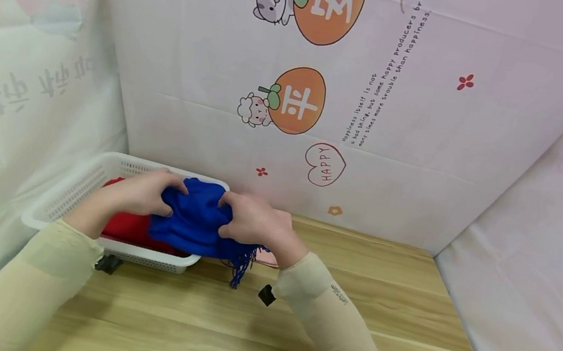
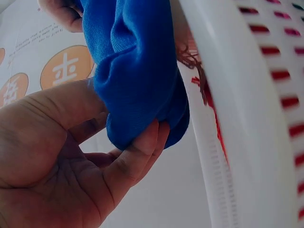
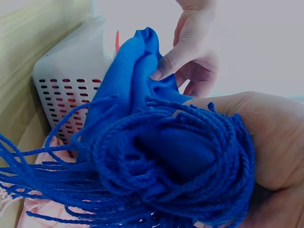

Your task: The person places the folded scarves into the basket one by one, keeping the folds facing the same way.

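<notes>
A blue scarf (image 1: 193,217) with a twisted fringe is held bunched above the right part of a white basket (image 1: 152,254). My left hand (image 1: 144,194) pinches its left end, thumb on one side and fingers on the other, as the left wrist view shows. At the fringed end, my right hand (image 1: 255,220) grips the scarf; in the right wrist view the fringe (image 3: 180,190) hides most of those fingers. Red cloth (image 1: 128,230) lies inside the basket under the blue scarf.
Pink cloth (image 1: 267,258) lies on the wooden table (image 1: 376,311) just right of the basket, partly behind my right hand. A printed white sheet (image 1: 210,68) stands as a wall behind the basket, with more white sheeting on both sides.
</notes>
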Action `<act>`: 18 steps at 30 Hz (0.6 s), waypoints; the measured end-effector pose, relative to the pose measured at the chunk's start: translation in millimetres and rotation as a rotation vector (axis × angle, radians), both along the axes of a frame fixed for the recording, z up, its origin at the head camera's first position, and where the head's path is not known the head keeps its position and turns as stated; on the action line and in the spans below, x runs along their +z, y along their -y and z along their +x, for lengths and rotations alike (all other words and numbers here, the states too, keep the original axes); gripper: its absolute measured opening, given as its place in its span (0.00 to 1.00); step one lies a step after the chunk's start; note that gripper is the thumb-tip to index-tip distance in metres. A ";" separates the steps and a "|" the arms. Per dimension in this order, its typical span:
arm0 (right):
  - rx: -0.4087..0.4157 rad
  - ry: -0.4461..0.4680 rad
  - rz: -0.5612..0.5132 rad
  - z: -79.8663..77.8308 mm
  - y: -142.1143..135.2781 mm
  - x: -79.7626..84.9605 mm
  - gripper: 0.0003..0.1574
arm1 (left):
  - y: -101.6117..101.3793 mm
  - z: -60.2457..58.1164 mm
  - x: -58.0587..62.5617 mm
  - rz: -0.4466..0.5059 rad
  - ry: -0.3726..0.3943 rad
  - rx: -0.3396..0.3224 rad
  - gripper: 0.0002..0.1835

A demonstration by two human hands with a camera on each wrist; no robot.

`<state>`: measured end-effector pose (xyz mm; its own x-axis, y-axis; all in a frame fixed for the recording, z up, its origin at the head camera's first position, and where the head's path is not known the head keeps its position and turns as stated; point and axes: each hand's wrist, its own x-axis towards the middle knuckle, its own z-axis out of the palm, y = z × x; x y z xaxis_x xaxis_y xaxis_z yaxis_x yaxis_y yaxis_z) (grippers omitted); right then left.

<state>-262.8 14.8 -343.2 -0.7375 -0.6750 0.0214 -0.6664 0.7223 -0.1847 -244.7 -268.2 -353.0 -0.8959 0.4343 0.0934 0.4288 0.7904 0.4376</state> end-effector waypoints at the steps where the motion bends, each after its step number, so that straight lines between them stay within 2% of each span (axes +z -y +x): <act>1: 0.005 0.001 -0.003 0.2 2.6 -0.1 0.31 | 2.3 0.7 0.2 0.002 -0.003 0.003 0.25; 12: -0.047 0.009 -0.033 4.7 29.2 -3.1 0.33 | 27.4 4.7 -1.9 -0.002 -0.044 0.031 0.25; 18: -0.054 0.005 -0.038 4.3 44.8 -5.3 0.34 | 40.6 6.0 -4.1 -0.030 -0.036 0.049 0.24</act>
<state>-258.4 -30.0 -348.5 -0.7733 -0.6327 0.0422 -0.6253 0.7498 -0.2163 -238.7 -308.8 -357.1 -0.9123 0.3934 0.1138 0.4047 0.8234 0.3978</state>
